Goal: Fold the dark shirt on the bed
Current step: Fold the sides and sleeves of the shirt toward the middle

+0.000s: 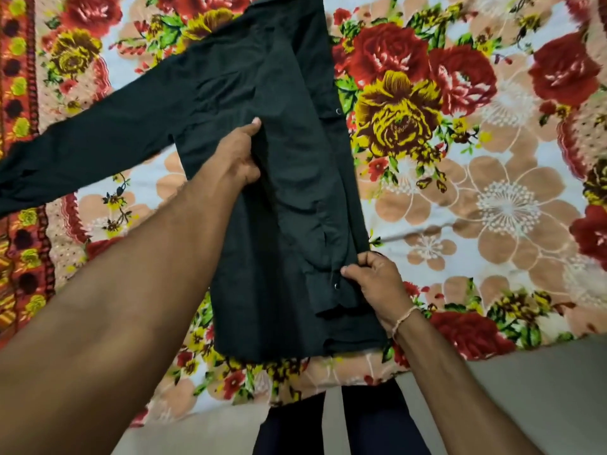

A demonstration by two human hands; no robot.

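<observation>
While shirt lies flat, both grips pinch it

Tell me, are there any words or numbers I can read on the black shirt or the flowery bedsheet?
None. The dark shirt shows only plain cloth and small metal snaps, with no label in view. The floral bedsheet carries flowers only, no writing. The thread bracelet on the right wrist bears no text.

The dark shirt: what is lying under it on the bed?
Under the dark shirt only the floral bedspread shows, spreading out around it. Whatever lies directly beneath the cloth is covered and cannot be seen.
</observation>
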